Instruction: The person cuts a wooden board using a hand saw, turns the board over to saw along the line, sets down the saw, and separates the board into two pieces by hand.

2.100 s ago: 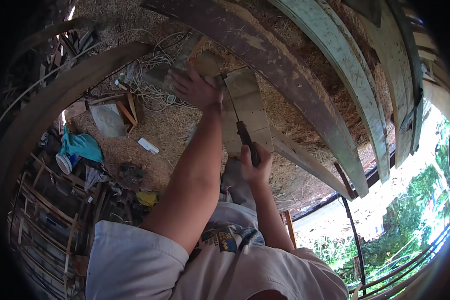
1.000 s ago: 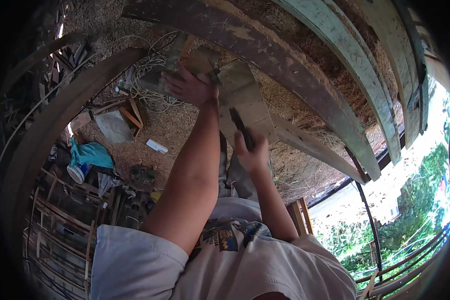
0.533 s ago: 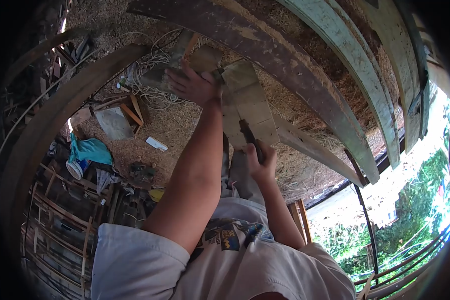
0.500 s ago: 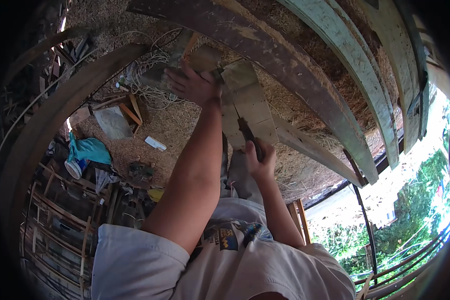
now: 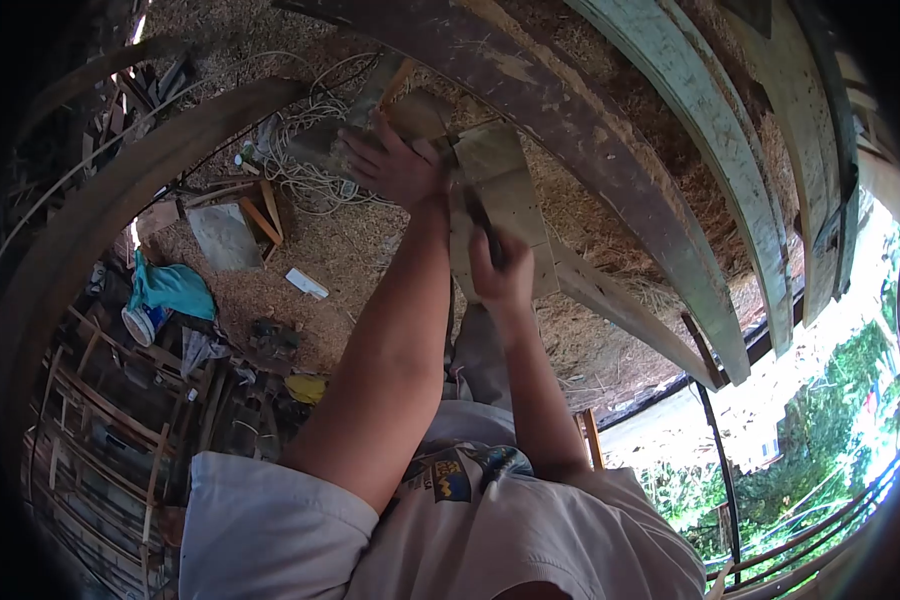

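My right hand (image 5: 507, 272) is wrapped round the dark handle of a handsaw (image 5: 475, 203). Its narrow blade, seen almost edge-on, runs up across a flat wooden board (image 5: 505, 180). Just left of the blade, my left hand (image 5: 400, 172) presses down with its fingers stretched out and spread. It lies on the wood beside the cut, and the exact edge under the palm is hidden. A brownish piece of wood (image 5: 420, 112) shows beyond my left fingers.
Large curved timber ribs (image 5: 570, 130) arch across the upper right, and another rib (image 5: 160, 150) curves at left. Tangled cord (image 5: 310, 165) lies on the sawdust-covered ground. A small wooden frame (image 5: 260, 222), a white block (image 5: 307, 284) and teal cloth (image 5: 170, 287) lie to the left.
My right hand has pushed the handsaw forward, up and slightly left, so its handle is closer to my left hand. My left hand stays nearly in place.
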The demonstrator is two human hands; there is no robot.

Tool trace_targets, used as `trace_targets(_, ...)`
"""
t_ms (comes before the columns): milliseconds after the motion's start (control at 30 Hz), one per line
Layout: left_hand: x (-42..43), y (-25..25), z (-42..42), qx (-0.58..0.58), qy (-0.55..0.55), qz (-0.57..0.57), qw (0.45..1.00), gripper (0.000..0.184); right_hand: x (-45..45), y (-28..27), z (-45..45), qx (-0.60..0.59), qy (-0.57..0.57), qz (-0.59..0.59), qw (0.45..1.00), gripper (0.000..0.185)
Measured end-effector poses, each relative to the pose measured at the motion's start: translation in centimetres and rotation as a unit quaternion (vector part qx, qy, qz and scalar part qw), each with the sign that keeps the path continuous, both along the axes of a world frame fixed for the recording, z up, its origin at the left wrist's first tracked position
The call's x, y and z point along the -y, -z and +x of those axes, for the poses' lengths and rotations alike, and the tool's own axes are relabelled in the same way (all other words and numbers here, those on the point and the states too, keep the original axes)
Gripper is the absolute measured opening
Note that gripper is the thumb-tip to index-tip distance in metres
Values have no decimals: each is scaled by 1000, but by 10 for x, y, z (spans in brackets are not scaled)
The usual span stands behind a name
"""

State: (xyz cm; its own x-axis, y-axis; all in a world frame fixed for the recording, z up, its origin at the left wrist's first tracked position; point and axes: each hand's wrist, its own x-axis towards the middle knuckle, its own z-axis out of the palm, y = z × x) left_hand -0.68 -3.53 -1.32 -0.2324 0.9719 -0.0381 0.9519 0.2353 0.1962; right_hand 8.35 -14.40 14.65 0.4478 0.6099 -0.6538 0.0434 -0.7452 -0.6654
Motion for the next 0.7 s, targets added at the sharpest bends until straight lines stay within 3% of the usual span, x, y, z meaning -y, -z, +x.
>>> trace_targets(100,-3,0,1,11,2,10,1000,68,-15,10,-2,10,10,6,1000,33)
trace_targets(233,-1,2,0,11,3,17,1000,67,45,-42,-1,50,-14,-6,999,34)
trace_targets(300,1,3,-1,13,2,25,1000,67,47,-53,5,2,25,15,1000,34)
trace_targets(500,-6,7,-2,5,12,43,999,67,-26,16,0,20,11,10,1000,36)
trace_targets(700,0,7,-2,3,1,44,999,67,47,-32,0,20,16,-4,1000,36)
